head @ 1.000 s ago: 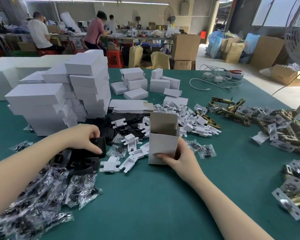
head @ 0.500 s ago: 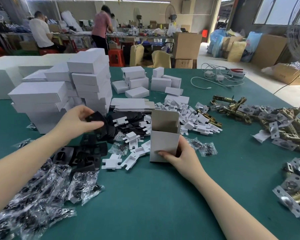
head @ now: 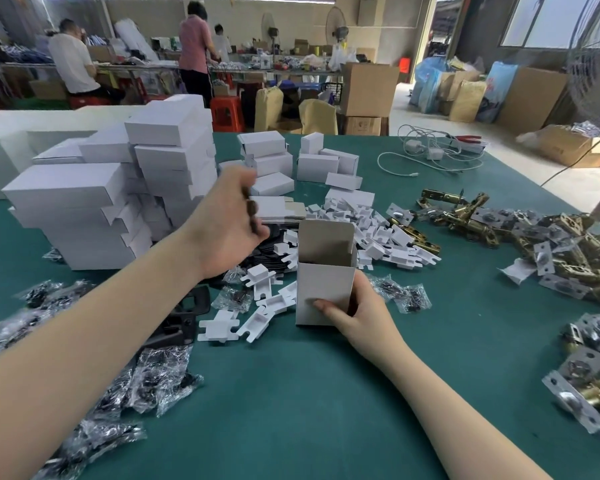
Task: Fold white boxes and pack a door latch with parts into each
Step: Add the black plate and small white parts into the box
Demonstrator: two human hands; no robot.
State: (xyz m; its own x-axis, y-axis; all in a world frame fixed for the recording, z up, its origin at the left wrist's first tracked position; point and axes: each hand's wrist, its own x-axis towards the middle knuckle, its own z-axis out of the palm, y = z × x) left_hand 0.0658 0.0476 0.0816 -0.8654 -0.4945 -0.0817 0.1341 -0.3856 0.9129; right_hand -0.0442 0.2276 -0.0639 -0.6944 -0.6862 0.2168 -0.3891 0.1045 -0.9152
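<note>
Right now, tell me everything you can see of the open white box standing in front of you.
The open white box is a small carton of what looks like thin white card with a greyish inner face. It stands upright on the green table, its top open, the lid flap raised at the back and a small side flap sticking up on the right. Its inside looks dark; I cannot tell if anything is in it. The right hand grips its lower part, fingers on the front face. The left hand is apart from it.
</note>
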